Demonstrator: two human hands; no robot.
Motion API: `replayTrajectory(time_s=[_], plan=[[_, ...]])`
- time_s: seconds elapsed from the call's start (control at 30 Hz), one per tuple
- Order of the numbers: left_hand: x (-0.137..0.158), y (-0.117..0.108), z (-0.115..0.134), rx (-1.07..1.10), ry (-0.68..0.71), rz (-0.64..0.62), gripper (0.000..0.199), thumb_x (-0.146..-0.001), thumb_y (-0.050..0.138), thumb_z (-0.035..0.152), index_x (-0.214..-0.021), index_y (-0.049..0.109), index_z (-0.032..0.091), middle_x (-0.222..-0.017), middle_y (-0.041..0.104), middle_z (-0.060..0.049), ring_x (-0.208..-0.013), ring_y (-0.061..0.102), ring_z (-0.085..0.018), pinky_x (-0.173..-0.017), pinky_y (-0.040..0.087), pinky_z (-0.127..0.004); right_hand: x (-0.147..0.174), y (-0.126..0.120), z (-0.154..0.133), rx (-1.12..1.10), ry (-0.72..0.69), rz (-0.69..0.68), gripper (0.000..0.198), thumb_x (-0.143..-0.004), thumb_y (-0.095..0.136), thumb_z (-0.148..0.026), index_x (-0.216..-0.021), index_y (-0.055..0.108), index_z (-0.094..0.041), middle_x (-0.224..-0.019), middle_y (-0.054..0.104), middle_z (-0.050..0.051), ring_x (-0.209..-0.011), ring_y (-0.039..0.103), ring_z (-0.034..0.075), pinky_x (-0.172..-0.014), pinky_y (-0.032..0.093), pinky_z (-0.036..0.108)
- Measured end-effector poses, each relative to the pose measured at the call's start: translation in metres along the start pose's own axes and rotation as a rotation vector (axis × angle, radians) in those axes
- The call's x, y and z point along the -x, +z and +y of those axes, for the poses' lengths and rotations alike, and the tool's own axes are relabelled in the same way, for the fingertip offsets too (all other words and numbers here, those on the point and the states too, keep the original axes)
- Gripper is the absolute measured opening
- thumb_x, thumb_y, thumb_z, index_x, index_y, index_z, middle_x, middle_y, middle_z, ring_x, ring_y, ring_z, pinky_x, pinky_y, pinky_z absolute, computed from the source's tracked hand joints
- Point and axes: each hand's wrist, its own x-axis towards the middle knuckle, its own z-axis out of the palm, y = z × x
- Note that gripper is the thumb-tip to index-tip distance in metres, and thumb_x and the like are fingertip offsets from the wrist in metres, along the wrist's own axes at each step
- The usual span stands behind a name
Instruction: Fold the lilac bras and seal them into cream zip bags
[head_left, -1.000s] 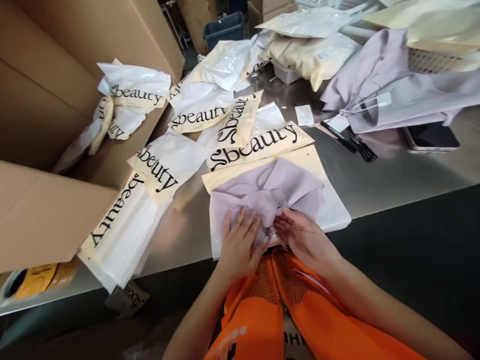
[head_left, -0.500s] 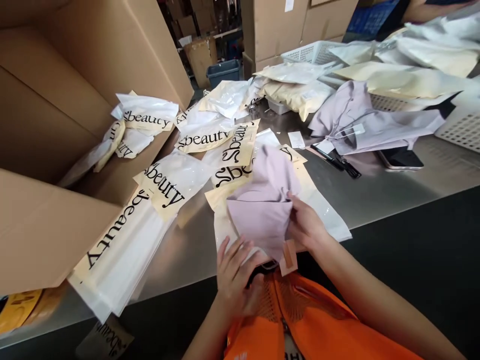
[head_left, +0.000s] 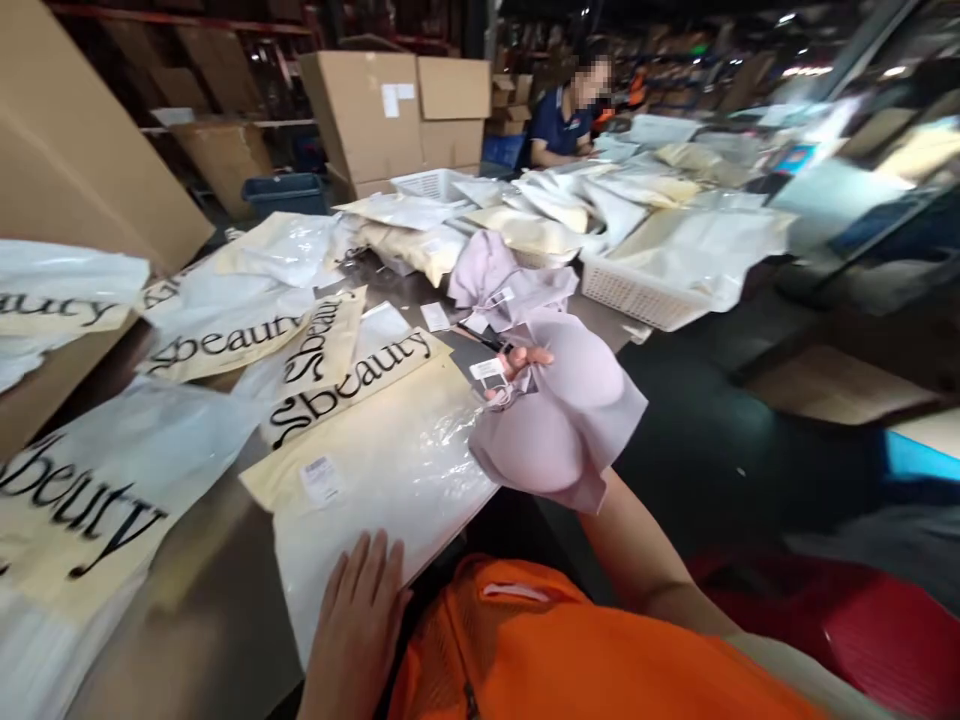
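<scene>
While your left hand (head_left: 360, 600) lies open, palm down, on the near part of the clear-fronted bag (head_left: 390, 430), your right hand (head_left: 525, 362) is closed on the lilac garment (head_left: 577, 400). That garment is raised just right of the bag, in this view overlapping its right end, with its two cups facing up. Your right fingertips show at its middle, curled over the gathered cloth, near a small white tag (head_left: 487, 370); most of that hand is hidden behind the fabric, so I cannot tell how firm your grip is.

The step in hand, as I judge it, is carrying the garment by its middle while your other hand rests on the bag, which lies flat with its label (head_left: 320, 481) facing up. Your next move seems to call for a sure hold on the gathered part, the tag kept from snagging, and the left palm flat so the bag does not slide.

Just beyond the bag you have a printed bag (head_left: 352, 385); farther beyond and to its right, a second lilac garment (head_left: 517, 285). Well to the bag's right stands a perforated basket (head_left: 641, 300), and far behind it a co-worker (head_left: 559, 125).
</scene>
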Motion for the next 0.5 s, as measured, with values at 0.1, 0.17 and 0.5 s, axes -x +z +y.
replayTrajectory(time_s=[0.1, 0.17, 0.5], plan=[[0.002, 0.007, -0.014, -0.014, 0.132, 0.049, 0.032, -0.094, 0.044, 0.018, -0.121, 0.061, 0.009, -0.123, 0.067, -0.015, -0.116, 0.059, -0.034, -0.093, 0.046, -0.047, -0.002, 0.005, -0.016, -0.057, 0.053, 0.159, 0.050, -0.080, 0.031, -0.072, -0.067, 0.031, -0.025, -0.082, 0.056, 0.005, -0.089, 0.057, 0.021, -0.071, 0.048, 0.037], [0.002, 0.008, -0.023, -0.004, 0.185, 0.051, 0.033, -0.094, 0.044, 0.018, -0.119, 0.063, 0.011, -0.121, 0.068, -0.013, -0.115, 0.060, -0.032, -0.090, 0.049, -0.044, -0.003, 0.005, -0.029, -0.100, 0.113, 0.211, 0.056, -0.081, 0.010, -0.076, -0.065, 0.024, -0.024, -0.079, 0.054, 0.005, -0.084, 0.059, 0.020, -0.074, 0.049, 0.045], [-0.029, -0.004, -0.016, -0.056, -0.034, -0.513, 0.048, -0.087, 0.036, 0.000, -0.111, 0.072, 0.020, -0.119, 0.071, -0.009, -0.113, 0.065, -0.023, -0.076, 0.057, -0.025, 0.055, -0.018, -0.070, 0.007, 0.493, -0.196, 0.051, -0.075, 0.042, -0.075, -0.075, 0.034, -0.024, -0.062, 0.052, -0.004, -0.034, 0.048, 0.012, -0.036, 0.038, 0.024]])
